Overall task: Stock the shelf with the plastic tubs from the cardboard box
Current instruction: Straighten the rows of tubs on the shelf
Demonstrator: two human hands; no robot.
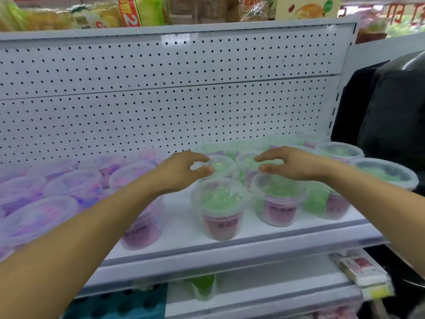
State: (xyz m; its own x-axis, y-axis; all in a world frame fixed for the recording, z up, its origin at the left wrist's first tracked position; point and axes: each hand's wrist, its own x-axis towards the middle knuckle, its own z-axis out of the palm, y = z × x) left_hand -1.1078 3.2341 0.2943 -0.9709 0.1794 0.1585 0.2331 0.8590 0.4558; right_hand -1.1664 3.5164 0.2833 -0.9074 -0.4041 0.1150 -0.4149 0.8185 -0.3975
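Nearest, low in view: a lower shelf with a green tub, a dark teal tray to the left, and flat red-and-white packs at the right end.

Above that, the white shelf with the tubs. Along its front edge, left to right: purple tubs, one more purple tub partly behind the left forearm, then green tubs with pink labels. All upright, lids on, standing close beside one another. Blurred lettering on the labels, not readable.

Both forearms bare, reaching in from the lower corners over the shelf. Left hand above the second row of green tubs, fingers loosely curved, thumb and forefinger apart around the lid rim of a tub; nothing gripped as far as can be told, contact with the lid uncertain. Right hand likewise half open, fingers spread and bent over the neighbouring tub, holding nothing.

Further right, two larger tubs with green contents, beside a dark bulky shape.

Behind the tubs, a white pegboard back panel. On top of it, bagged goods in yellow and green wrappers and a printed carton.
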